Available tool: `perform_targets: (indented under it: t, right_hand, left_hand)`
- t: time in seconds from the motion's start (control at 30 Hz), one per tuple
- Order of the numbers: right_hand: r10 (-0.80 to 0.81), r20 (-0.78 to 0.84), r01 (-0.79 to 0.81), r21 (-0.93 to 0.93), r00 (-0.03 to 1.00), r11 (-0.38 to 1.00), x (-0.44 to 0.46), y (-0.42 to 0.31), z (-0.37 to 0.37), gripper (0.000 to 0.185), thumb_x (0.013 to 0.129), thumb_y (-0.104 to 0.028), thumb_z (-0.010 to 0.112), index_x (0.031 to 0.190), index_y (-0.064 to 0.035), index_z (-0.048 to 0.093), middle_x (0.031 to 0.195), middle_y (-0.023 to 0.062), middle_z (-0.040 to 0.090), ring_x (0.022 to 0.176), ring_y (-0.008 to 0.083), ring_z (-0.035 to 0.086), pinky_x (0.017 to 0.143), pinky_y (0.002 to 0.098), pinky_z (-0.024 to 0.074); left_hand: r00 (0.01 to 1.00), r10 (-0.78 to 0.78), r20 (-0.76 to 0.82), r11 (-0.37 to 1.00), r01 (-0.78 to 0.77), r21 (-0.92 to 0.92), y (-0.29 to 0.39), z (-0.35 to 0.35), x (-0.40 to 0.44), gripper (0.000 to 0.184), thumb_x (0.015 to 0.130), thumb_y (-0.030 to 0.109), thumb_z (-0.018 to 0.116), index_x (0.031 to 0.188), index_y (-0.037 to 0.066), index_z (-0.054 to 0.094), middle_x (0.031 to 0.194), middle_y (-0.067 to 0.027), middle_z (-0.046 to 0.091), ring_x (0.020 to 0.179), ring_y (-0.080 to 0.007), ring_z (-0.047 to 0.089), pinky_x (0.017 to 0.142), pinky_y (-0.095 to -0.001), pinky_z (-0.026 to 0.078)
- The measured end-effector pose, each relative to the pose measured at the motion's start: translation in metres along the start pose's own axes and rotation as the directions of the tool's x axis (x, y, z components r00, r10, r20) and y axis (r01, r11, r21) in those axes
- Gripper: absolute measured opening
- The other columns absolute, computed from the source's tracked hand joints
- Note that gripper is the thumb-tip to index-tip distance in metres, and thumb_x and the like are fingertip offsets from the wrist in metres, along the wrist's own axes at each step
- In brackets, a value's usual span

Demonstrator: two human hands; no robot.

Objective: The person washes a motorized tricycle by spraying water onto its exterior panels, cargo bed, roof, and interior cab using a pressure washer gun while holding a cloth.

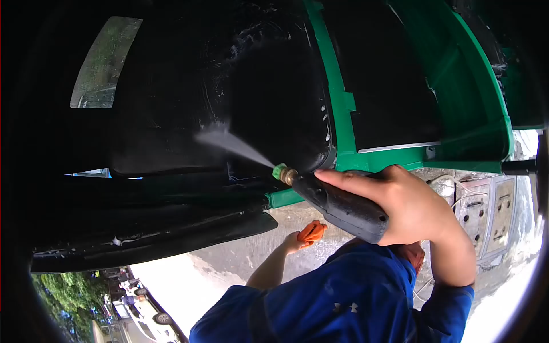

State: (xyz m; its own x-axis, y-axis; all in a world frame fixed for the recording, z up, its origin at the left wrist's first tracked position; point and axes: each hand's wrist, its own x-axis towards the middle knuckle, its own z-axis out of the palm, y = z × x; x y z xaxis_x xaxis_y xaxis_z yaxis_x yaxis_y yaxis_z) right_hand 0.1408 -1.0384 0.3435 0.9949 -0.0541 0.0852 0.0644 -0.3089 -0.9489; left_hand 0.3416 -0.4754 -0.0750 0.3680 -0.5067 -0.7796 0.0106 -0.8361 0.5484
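Observation:
My right hand [414,200] is wrapped round the black handle of a pressure washer gun [343,208]. From its green nozzle tip [279,171] a fan of water [240,147] sprays up and left onto a black panel [171,131], which has wet, whitish streaks. Lower down, my left hand [293,242] is closed on a bunched orange cloth [312,233], away from the panel. Green frame bars [331,68] run along the right side of the black panel.
A small window [107,63] sits at upper left. Below the panel runs a long black edge piece [154,240]. A grey box with round holes [486,214] and a pale hose [449,178] are on the right. A parked white car [148,320] and trees [68,300] show at lower left.

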Motion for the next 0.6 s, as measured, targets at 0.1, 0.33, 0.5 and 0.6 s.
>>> perform_targets:
  t: [0.1, 0.33, 0.5, 0.6]
  right_hand:
    - [-0.262, -0.145, 0.283, 0.148, 0.954, 0.948, 0.025, 0.015, -0.013, 0.092, 0.066, -0.014, 0.080, 0.155, -0.0136, 0.054, 0.120, 0.0220, 0.075, 0.093, 0.0397, 0.075, 0.083, 0.0417, 0.0600]
    - [-0.407, -0.174, 0.442, 0.312, 0.897, 0.841, 0.044, -0.002, -0.074, 0.085, 0.073, -0.014, 0.081, 0.153, -0.0113, 0.056, 0.127, 0.0237, 0.072, 0.109, 0.0409, 0.073, 0.095, 0.0442, 0.0587]
    - [-0.025, 0.372, 0.033, -0.014, 0.928, 0.999, 0.048, -0.012, -0.117, 0.081, 0.070, -0.006, 0.070, 0.151, -0.0063, 0.057, 0.106, 0.0275, 0.075, 0.093, 0.0412, 0.076, 0.087, 0.0449, 0.0612]
    - [0.096, 0.532, -0.022, -0.145, 0.841, 0.989, 0.061, -0.025, -0.118, 0.086, 0.066, -0.007, 0.068, 0.152, -0.0068, 0.056, 0.097, 0.0286, 0.075, 0.088, 0.0416, 0.076, 0.086, 0.0452, 0.0608]
  left_hand:
    - [0.982, 0.189, 0.005, 0.981, -0.189, 0.045, 0.040, 0.006, 0.000, 0.051, 0.091, 0.026, 0.076, 0.132, 0.002, 0.058, 0.126, -0.0191, 0.069, 0.112, -0.0328, 0.068, 0.094, -0.0453, 0.054]
    - [0.929, 0.368, -0.047, 0.888, -0.366, -0.279, 0.143, 0.038, -0.003, 0.082, 0.095, 0.058, 0.070, 0.162, 0.020, 0.040, 0.159, -0.0226, 0.048, 0.139, -0.0388, 0.053, 0.116, -0.0518, 0.044]
    - [0.971, 0.237, -0.011, 0.969, -0.237, -0.065, 0.202, 0.044, -0.011, 0.070, 0.093, 0.050, 0.073, 0.150, 0.016, 0.048, 0.148, -0.0216, 0.055, 0.130, -0.0377, 0.059, 0.109, -0.0493, 0.047]
    - [0.975, 0.220, -0.011, 0.975, -0.220, -0.043, 0.229, 0.051, -0.006, 0.063, 0.092, 0.045, 0.074, 0.144, 0.014, 0.053, 0.141, -0.0209, 0.060, 0.124, -0.0370, 0.062, 0.106, -0.0479, 0.049]
